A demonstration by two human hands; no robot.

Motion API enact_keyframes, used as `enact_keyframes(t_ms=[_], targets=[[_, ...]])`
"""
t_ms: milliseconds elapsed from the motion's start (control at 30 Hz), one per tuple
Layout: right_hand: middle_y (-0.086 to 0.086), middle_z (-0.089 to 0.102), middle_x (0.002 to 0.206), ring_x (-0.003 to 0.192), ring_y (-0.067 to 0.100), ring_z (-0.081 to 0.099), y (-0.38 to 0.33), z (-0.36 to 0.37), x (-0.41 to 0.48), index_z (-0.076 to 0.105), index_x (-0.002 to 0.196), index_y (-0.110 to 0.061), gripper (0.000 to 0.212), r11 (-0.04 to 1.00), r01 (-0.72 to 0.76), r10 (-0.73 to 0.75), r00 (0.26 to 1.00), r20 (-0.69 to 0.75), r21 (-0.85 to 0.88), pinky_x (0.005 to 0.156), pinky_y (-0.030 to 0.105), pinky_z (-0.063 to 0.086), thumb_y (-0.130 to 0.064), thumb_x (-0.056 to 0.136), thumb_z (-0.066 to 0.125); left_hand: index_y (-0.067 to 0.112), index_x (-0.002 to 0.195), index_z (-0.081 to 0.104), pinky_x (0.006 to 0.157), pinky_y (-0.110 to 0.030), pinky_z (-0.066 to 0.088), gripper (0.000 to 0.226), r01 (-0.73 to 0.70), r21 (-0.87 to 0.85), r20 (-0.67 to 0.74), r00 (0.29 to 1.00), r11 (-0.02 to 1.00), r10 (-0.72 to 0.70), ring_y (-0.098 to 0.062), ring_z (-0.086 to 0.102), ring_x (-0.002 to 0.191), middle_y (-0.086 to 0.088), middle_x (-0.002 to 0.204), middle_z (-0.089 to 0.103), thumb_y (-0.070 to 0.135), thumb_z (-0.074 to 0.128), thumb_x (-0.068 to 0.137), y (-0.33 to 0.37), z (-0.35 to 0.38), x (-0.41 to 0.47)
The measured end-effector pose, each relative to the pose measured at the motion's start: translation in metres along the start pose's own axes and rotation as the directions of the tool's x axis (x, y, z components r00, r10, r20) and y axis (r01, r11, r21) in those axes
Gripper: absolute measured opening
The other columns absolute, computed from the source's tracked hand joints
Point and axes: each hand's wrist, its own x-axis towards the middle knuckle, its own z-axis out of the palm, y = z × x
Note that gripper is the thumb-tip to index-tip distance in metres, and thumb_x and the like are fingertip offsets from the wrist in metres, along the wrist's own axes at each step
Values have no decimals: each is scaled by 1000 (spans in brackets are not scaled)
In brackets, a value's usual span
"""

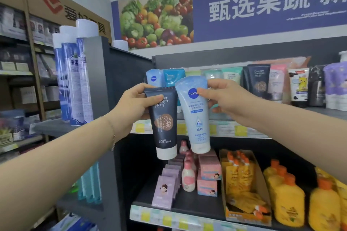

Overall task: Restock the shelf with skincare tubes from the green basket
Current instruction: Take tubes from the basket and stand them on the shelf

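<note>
Pinching their crimped tops, left hand (135,99) holds the dark tube (164,124), right hand (225,97) the blue tube (197,116); both hang caps-down at centre frame, before the shelf (216,126).

Both arms reach forward and up. The left hand (134,105) pinches the dark tube (165,127) at its top, thumb in front; the right hand (227,99) pinches the pale blue tube (198,122) likewise.

The left hand (135,103) holds one dark tube (165,124) and the right hand (227,99) holds one light blue tube (197,118), so two tubes are held. Three tall blue spray cans (70,80) stand at the left. The standing tubes (259,80) behind are too blurred to count.
</note>
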Motion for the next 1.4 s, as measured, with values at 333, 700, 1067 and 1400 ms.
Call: enact_keyframes(t_ms=[333, 700, 1067, 1400], targets=[[-1, 64, 74, 56, 14, 53, -37, 46, 56, 64, 85, -18, 5, 1000, 12, -10, 997, -78, 18, 53, 21, 37, -16, 90, 64, 14, 96, 59, 57, -25, 55, 15, 0, -4, -18, 1000, 1000, 0, -14, 69, 72, 0, 86, 72, 9, 68, 85, -8, -61, 22], [2, 65, 81, 58, 20, 60, -45, 75, 107, 57, 82, -20, 12, 995, 33, -52, 979, -196, -99, 49, 21, 37, -13, 90, 64, 17, 93, 59, 59, -24, 56, 15, -16, 4, 29, 999, 1000, 16, -11, 68, 69, 3, 82, 72, 11, 69, 84, -13, -96, 41], [3, 60, 78, 54, 18, 56, -31, 123, 159, 52, 90, -20, 17, 981, 26, -86, 947, -311, -191, 39, 20, 43, -7, 88, 63, 14, 96, 59, 65, -28, 56, 16, 10, 16, 109, 994, 1000, -12, -15, 66, 70, -2, 83, 69, 8, 68, 85, -28, -108, 46], [2, 58, 82, 77, 31, 67, -16, 133, 184, 57, 91, -18, 14, 953, 16, -122, 934, -337, -301, 73, 47, 59, -8, 85, 64, 20, 90, 58, 60, -25, 51, 15, -28, 46, 80, 997, 999, 24, -11, 64, 68, 1, 84, 68, 11, 69, 84, -17, -113, 61]])
